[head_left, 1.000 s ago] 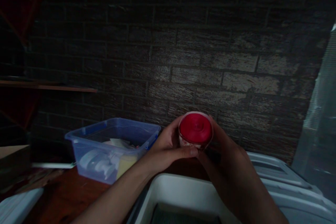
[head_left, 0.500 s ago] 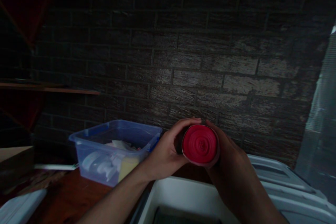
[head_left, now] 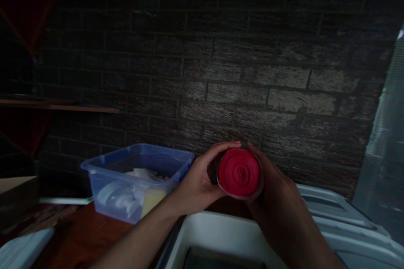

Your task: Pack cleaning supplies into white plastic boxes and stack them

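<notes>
A red roll (head_left: 239,172), wound in a spiral and seen end-on, is held up in front of me by both hands. My left hand (head_left: 198,178) curls round its left side, fingers over the top. My right hand (head_left: 277,195) wraps its right side and underside. The roll hovers above a white open bin (head_left: 208,231) near the bottom of the view. What the roll is made of is hard to tell in the dim light.
A translucent blue tub (head_left: 139,176) with bottles and a yellow sponge sits on the reddish table (head_left: 82,239) at left. A dark brick wall (head_left: 240,67) is close ahead. Grey ribbed lids (head_left: 344,218) lie at right, a shelf (head_left: 59,105) at left.
The roll was tilted from top-facing to end-on toward me between the first and second frame. Since then the hands and roll have barely shifted.
</notes>
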`<move>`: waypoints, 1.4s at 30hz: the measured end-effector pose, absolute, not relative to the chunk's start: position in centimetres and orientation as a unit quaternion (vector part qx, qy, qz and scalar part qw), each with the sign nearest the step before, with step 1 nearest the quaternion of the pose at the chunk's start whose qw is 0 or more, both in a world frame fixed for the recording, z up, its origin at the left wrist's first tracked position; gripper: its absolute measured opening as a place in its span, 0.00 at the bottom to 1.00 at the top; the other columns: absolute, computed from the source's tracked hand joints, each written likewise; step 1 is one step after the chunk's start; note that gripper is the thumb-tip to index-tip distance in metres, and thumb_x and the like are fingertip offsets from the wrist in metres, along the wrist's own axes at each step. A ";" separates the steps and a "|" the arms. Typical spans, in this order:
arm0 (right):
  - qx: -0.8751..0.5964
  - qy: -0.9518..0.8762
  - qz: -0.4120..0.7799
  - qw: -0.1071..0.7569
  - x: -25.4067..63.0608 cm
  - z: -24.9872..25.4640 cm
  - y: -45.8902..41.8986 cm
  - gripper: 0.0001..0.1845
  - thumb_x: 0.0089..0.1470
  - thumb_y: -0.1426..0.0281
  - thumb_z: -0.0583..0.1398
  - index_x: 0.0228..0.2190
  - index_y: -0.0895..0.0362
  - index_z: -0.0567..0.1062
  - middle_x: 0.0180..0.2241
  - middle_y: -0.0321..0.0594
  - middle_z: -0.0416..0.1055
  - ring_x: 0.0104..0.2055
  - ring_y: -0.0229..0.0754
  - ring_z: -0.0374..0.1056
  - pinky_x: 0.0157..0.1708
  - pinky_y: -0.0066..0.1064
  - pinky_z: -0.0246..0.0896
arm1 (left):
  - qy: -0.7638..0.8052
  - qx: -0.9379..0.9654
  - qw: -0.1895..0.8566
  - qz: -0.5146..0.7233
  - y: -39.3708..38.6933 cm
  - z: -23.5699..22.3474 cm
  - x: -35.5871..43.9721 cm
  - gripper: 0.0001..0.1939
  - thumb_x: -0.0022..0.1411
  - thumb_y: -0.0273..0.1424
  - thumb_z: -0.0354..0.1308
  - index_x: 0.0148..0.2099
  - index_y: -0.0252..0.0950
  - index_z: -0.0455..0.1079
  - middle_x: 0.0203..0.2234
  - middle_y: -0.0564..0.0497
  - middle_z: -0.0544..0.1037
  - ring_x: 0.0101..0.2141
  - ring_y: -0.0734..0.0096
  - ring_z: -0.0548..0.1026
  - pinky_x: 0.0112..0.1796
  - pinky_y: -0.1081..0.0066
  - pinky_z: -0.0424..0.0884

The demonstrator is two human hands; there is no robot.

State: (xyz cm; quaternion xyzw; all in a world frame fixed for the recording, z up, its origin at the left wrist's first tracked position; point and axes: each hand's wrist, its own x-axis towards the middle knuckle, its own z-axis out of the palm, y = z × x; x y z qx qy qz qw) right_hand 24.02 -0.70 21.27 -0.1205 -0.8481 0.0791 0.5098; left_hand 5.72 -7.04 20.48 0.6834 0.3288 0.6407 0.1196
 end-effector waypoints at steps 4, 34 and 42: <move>-0.119 -0.851 0.089 0.504 23.8 21.1 -0.4 0.32 0.63 0.61 0.63 0.65 0.51 0.64 0.59 0.49 0.70 0.59 0.55 0.69 0.55 0.52 0.70 | 0.320 0.653 0.208 0.654 -7.2 20.7 5.5 0.42 0.48 0.21 0.75 0.65 0.42 0.69 0.63 0.44 0.71 0.62 0.52 0.69 0.61 0.61 0.64; -0.228 -0.791 0.259 0.505 24.6 18.8 -0.2 0.25 0.68 0.53 0.54 0.62 0.41 0.71 0.59 0.41 0.73 0.60 0.57 0.70 0.57 0.56 0.68 | 0.216 0.419 0.640 0.607 -4.2 19.2 3.6 0.31 0.74 0.49 0.45 0.62 0.29 0.68 0.39 0.35 0.84 0.35 0.52 0.85 0.27 0.63 0.83; -0.112 -0.847 0.240 0.460 23.4 20.0 0.3 0.33 0.63 0.62 0.61 0.67 0.51 0.64 0.61 0.49 0.71 0.61 0.57 0.69 0.59 0.51 0.67 | 0.235 0.417 0.583 0.656 -4.5 19.5 3.8 0.25 0.73 0.41 0.50 0.63 0.30 0.65 0.46 0.34 0.81 0.40 0.52 0.84 0.36 0.57 0.83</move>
